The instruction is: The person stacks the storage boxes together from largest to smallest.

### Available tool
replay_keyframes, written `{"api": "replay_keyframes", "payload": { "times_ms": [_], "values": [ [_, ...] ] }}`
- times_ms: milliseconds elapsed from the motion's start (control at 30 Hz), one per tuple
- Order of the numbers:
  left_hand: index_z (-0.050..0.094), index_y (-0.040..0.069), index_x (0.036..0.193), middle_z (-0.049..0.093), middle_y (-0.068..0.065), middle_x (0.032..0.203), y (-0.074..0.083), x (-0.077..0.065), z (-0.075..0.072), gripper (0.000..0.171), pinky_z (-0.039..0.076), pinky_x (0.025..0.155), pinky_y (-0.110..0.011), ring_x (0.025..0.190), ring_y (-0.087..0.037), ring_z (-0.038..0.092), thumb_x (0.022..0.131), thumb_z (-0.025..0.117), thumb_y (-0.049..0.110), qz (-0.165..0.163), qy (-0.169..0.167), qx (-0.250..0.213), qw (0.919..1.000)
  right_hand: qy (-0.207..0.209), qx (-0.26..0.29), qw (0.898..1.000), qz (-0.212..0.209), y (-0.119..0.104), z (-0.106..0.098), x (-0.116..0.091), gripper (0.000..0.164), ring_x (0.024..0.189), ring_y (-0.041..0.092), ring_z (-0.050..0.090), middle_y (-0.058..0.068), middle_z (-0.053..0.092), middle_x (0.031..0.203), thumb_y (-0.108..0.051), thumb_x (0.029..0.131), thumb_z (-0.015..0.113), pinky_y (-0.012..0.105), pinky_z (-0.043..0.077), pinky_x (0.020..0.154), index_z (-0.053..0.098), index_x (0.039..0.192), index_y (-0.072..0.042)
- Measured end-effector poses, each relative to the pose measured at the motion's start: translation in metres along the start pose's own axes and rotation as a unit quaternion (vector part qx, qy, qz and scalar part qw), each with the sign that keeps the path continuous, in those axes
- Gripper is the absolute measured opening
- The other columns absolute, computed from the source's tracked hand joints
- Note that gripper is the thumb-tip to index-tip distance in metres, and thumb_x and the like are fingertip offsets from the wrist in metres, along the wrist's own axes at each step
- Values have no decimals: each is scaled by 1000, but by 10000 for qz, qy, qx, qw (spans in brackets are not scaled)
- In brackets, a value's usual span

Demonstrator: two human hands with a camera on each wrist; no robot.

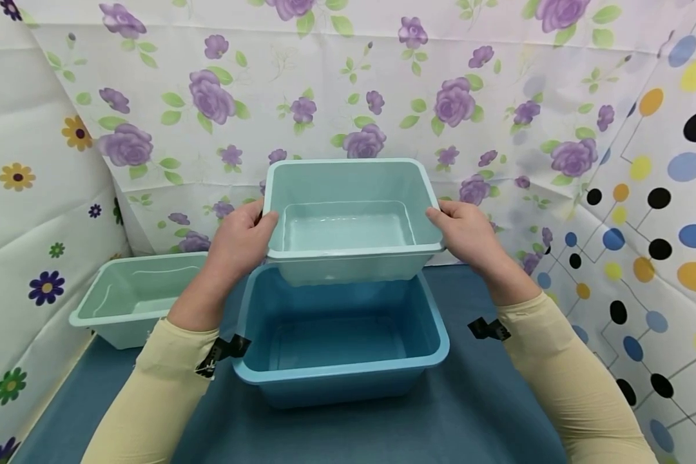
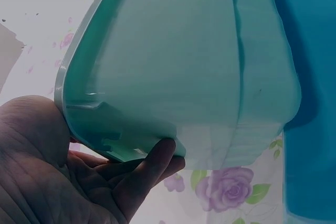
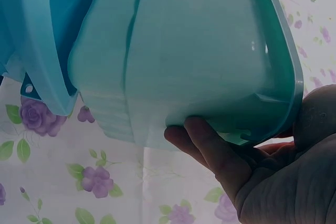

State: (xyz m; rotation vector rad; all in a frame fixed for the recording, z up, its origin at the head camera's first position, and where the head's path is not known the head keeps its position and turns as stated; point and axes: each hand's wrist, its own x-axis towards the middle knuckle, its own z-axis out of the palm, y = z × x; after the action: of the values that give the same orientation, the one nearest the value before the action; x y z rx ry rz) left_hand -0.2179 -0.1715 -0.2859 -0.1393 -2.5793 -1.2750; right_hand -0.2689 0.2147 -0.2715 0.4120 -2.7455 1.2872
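Note:
A pale aqua plastic basin (image 1: 348,225) is held up between both hands, above the back of a larger blue basin (image 1: 342,367) that stands on the table. My left hand (image 1: 238,235) grips its left rim, thumb over the edge. In the left wrist view, fingers (image 2: 152,169) of that hand press the basin's outer wall from below. On the opposite side my right hand (image 1: 470,232) holds the right rim the same way, with fingers (image 3: 210,140) under the wall in the right wrist view. The inside of the aqua basin shows nothing in it.
A pale green basin (image 1: 133,290) stands at the left of the blue-covered table (image 1: 470,399), partly behind the left forearm. A flowered sheet (image 1: 325,84) hangs close behind the basins. Patterned sheets (image 1: 673,258) close off both sides.

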Motion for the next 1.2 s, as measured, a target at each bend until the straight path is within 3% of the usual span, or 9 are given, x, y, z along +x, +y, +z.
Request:
{"api": "replay_keyframes", "payload": {
  "times_ms": [1200],
  "values": [
    [45,9,171,63,-23,152,2,-2,1,62,57,106,-66,124,-43,68,120,46,44,-21,-93,-34,9999,9,26,10000,-4,5,0,-2,53,114,35,74,20,76,134,-41,119,55,50,59,92,62,159,-7]
  ]
}}
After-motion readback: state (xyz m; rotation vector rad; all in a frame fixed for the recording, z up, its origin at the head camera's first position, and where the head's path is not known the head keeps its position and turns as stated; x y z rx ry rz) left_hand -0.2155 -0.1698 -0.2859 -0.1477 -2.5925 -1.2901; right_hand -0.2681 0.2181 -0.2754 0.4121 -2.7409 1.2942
